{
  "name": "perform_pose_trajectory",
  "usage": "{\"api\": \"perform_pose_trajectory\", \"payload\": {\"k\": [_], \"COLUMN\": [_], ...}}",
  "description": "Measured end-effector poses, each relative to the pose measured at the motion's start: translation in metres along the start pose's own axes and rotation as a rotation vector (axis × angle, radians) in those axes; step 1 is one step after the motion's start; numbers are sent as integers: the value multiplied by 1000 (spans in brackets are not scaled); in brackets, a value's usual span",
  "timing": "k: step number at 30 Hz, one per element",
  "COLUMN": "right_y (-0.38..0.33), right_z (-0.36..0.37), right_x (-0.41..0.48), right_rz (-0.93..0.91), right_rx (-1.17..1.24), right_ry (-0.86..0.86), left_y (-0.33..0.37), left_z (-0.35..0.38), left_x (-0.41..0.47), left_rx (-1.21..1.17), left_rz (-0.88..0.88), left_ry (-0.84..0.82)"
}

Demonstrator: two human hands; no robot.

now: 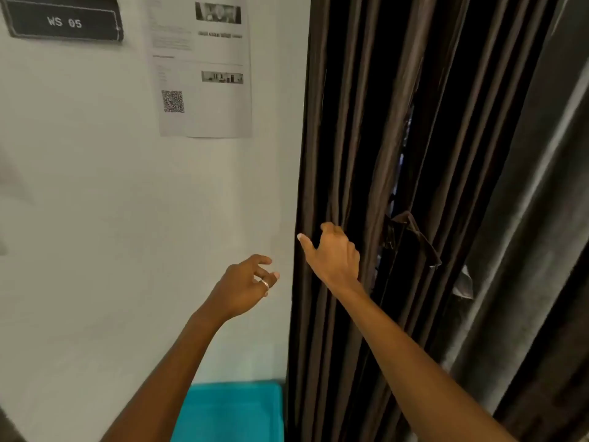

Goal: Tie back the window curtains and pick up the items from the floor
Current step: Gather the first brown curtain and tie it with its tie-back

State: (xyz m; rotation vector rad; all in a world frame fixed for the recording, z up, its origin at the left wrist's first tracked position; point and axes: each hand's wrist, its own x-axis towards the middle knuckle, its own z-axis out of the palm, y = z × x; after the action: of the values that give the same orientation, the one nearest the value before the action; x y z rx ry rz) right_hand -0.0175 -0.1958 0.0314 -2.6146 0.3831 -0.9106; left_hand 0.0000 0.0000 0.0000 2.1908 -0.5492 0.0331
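Observation:
A dark brown curtain (414, 154) hangs in deep folds on the right, bunched against the white wall. My right hand (334, 253) reaches into its left folds; the thumb sticks out along the curtain's edge and the fingers curl behind a fold, hidden by the fabric. My left hand (245, 282), with a ring on one finger, hovers in front of the wall just left of the curtain, fingers loosely curled and holding nothing. A brown fabric strip (411, 237), perhaps a tie-back, hangs among the folds to the right of my right hand.
A printed sheet with a QR code (204, 68) and a dark sign reading WS 05 (63, 20) are on the white wall. A turquoise bin or lid (229, 413) sits low against the wall. A grey curtain panel (541, 218) hangs at the far right.

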Motion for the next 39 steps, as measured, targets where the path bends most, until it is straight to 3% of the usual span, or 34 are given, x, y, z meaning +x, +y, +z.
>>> {"api": "perform_pose_trajectory", "payload": {"k": [8, 13, 18, 24, 29, 39], "right_y": [1, 1, -22, -62, -76, -67], "right_z": [25, 39, 48, 72, 77, 67], "right_x": [9, -1, -18, -29, -30, -34], "right_rz": [13, -24, -123, -181, -154, -163], "right_rx": [53, 116, 182, 242, 253, 224], "right_ry": [137, 161, 100, 153, 157, 110], "left_y": [-13, -9, 25, 45, 26, 24], "left_z": [-17, -11, 11, 0, -7, -8], "left_x": [-2, 21, 42, 60, 66, 57], "left_rx": [-49, -27, -75, 142, 206, 226], "left_rz": [-109, -46, 53, -19, -71, 38], "left_ry": [80, 126, 274, 480, 487, 423]}}
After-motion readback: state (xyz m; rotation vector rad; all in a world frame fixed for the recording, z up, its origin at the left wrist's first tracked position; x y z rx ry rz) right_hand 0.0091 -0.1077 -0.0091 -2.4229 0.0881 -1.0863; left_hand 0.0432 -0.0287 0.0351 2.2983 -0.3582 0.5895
